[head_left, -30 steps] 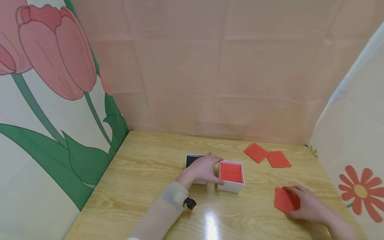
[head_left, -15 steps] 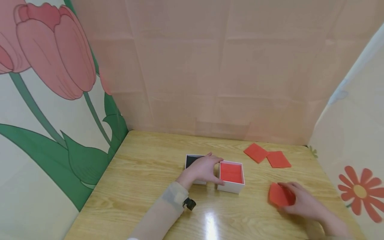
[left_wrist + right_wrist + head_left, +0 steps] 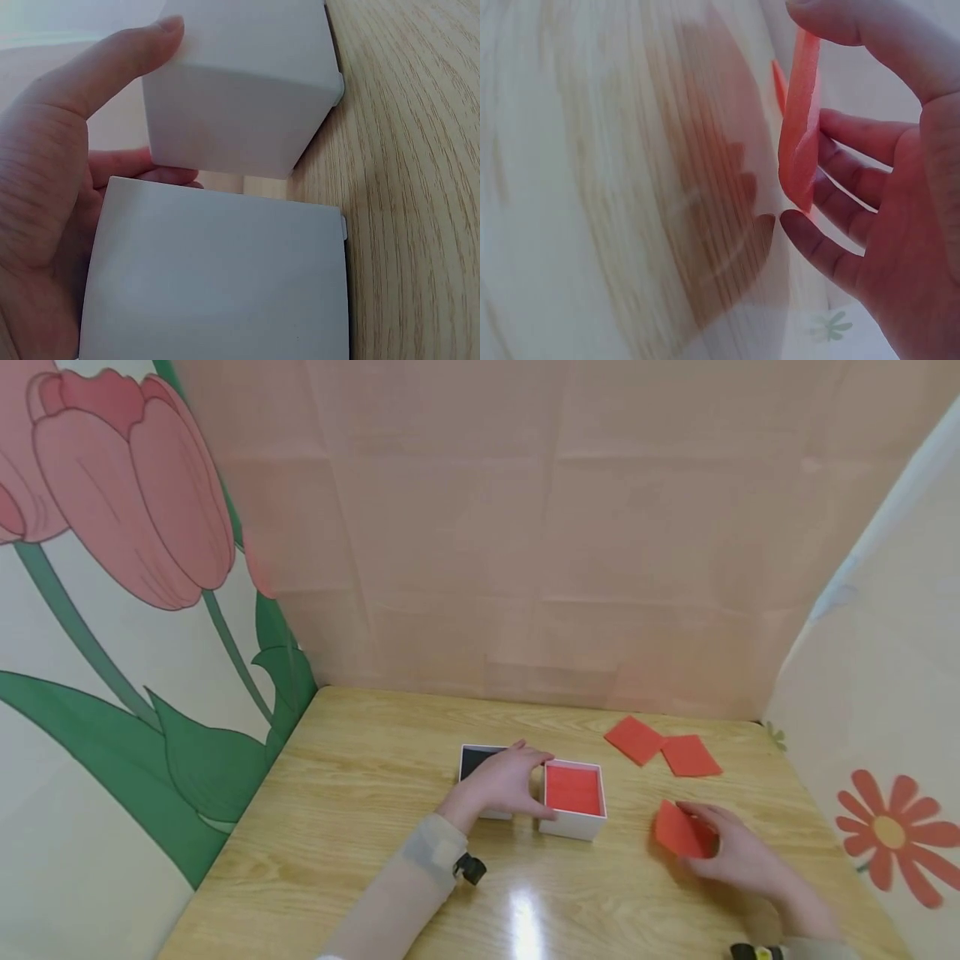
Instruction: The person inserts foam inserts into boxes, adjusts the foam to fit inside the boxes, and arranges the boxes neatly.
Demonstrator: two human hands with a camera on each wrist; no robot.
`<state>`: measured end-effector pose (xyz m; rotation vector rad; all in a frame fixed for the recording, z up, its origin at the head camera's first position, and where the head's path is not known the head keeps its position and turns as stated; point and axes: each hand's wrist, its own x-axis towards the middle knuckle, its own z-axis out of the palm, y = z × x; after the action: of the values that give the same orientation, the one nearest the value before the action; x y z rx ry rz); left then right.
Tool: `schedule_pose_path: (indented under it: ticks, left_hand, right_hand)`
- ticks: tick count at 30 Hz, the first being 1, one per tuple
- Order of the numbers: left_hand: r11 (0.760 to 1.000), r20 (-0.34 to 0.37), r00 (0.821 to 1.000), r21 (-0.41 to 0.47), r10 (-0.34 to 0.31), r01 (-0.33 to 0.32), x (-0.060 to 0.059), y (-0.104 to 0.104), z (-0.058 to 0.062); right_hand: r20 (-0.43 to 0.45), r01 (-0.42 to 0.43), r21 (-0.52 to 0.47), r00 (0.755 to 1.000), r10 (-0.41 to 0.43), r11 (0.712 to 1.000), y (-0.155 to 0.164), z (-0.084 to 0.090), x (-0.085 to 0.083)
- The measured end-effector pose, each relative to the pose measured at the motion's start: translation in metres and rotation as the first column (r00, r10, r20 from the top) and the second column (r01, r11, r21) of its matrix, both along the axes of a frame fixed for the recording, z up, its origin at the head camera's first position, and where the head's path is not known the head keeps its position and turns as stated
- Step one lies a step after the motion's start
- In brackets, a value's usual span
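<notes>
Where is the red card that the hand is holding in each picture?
Head view: the red card is right of middle, low in the picture, held by the right hand just over the wooden table.
Left wrist view: not in it.
Right wrist view: the card is upper right, seen edge-on, pinched by that hand.
Shared landmark: the wooden table.

On the worktop (image 3: 360,827) two open boxes (image 3: 573,800) stand side by side at centre. Two cards (image 3: 662,747) lie at two o'clock of them; a held card (image 3: 678,833) sits at four o'clock.
</notes>
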<state>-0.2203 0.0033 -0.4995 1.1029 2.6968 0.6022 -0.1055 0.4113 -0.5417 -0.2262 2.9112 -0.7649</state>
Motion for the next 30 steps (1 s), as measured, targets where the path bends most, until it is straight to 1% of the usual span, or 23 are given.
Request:
schedule_pose_path:
  ticks: [4, 8, 12, 15, 20, 24, 26, 30]
  left_hand:
    - [1.0, 0.009, 1.0, 0.005, 0.004, -0.004, -0.001, 0.0, 0.0]
    - [1.0, 0.017, 1.0, 0.005, 0.006, -0.006, -0.002, 0.0, -0.002]
    - [1.0, 0.012, 1.0, 0.007, 0.002, -0.002, -0.003, 0.0, -0.003]
    - [1.0, 0.009, 1.0, 0.013, -0.003, 0.003, -0.003, 0.0, -0.003]
    - [1.0, 0.027, 1.0, 0.026, -0.002, 0.001, -0.002, 0.0, -0.003]
    - [0.999, 0.034, 0.999, 0.032, 0.004, -0.005, -0.001, 0.0, -0.005]
    - [0.999, 0.033, 0.999, 0.034, 0.009, -0.01, -0.001, 0.0, -0.005]
    - [0.999, 0.025, 1.0, 0.032, 0.016, -0.016, 0.0, -0.001, -0.005]
  right_hand:
    - [-0.02, -0.005, -0.024, 1.0, 0.004, 1.0, -0.007, -0.003, -0.004]
    - [-0.037, -0.024, -0.09, 0.999, 0.021, 0.996, -0.014, -0.001, -0.009]
    - [-0.059, -0.041, -0.138, 0.998, 0.033, 0.99, -0.023, 0.005, -0.014]
    - [-0.098, -0.067, -0.149, 0.994, 0.052, 0.987, -0.033, 0.011, -0.017]
    - [-0.143, -0.105, -0.18, 0.987, 0.079, 0.978, -0.049, 0.022, -0.021]
    - [-0.194, -0.15, -0.215, 0.975, 0.108, 0.965, -0.06, 0.028, -0.023]
    - [-0.248, -0.196, -0.231, 0.959, 0.137, 0.953, -0.065, 0.03, -0.026]
    - [-0.31, -0.258, -0.245, 0.934, 0.177, 0.935, -0.077, 0.036, -0.029]
